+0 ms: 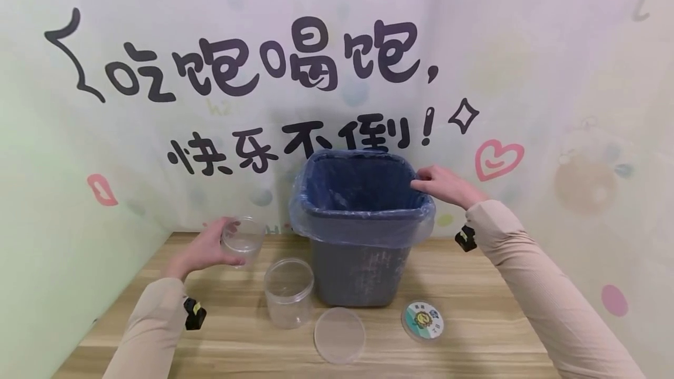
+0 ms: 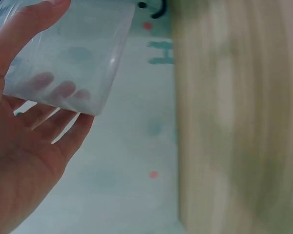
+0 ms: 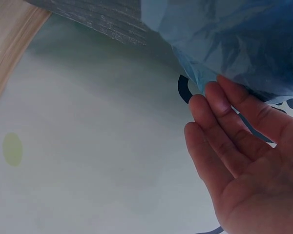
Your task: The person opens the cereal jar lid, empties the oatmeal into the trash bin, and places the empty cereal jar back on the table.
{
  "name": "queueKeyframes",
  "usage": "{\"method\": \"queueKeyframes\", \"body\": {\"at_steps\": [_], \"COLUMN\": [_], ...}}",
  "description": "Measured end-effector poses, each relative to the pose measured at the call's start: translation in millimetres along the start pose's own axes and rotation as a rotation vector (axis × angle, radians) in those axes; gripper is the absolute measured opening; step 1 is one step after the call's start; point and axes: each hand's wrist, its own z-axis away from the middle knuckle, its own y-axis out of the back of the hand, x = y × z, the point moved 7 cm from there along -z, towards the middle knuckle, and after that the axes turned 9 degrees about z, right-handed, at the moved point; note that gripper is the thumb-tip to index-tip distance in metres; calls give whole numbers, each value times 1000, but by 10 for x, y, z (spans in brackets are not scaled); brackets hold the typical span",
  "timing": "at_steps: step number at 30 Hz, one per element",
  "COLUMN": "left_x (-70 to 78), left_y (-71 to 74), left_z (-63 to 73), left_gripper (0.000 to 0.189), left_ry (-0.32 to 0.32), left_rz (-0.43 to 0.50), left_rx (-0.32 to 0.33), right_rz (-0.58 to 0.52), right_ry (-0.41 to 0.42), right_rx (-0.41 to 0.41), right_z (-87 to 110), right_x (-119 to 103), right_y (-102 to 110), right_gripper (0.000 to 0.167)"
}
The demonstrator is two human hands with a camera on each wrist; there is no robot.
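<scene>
My left hand (image 1: 207,248) grips a clear plastic jar (image 2: 83,44) above the table, its thumb on one side and fingertips showing through the wall. To its right, a second clear jar (image 1: 289,303) stands upright on the table. My right hand (image 1: 444,185) grips the right rim of a dark trash can (image 1: 360,274) lined with a translucent blue trash bag (image 1: 363,230). In the right wrist view, gently bent fingers (image 3: 207,141) lie against the bag's outside; the thumb is hidden there. The trash can stands upright behind the second jar.
A clear round lid (image 1: 339,336) lies flat in front of the trash can. Right of it lies a round lid with a printed label (image 1: 423,320). The wooden table (image 1: 484,291) ends at a wall covering (image 1: 553,104) with large dark lettering.
</scene>
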Motion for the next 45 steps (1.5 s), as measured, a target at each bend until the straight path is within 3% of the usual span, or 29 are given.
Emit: {"method": "queueKeyframes", "body": {"at_steps": [4, 7, 18, 25, 33, 36, 40, 45], "left_x": [-105, -162, -329, -415, -423, -402, -428, -394], "left_y": [-112, -186, -400, -533, -602, -605, -585, -489], "left_z": [75, 114, 253, 307, 364, 383, 407, 442], "left_gripper": [85, 86, 83, 84, 85, 87, 89, 86], "left_ry": [55, 62, 14, 26, 23, 55, 145, 270], "left_rz": [81, 107, 197, 238, 313, 316, 325, 246], "left_rx": [-84, -132, -214, -286, -331, -349, -374, -393], "right_rz": [4, 8, 2, 5, -70, -107, -135, -202], "right_ry": [-5, -11, -11, -5, -6, -8, 0, -20], "right_rx": [5, 8, 2, 9, 46, 74, 108, 132], "right_z": [3, 9, 16, 3, 55, 71, 85, 118], "right_x": [11, 13, 4, -6, 31, 38, 35, 39], "right_y": [12, 22, 32, 27, -20, -34, -36, -68], "right_gripper": [24, 24, 25, 25, 25, 25, 26, 27]}}
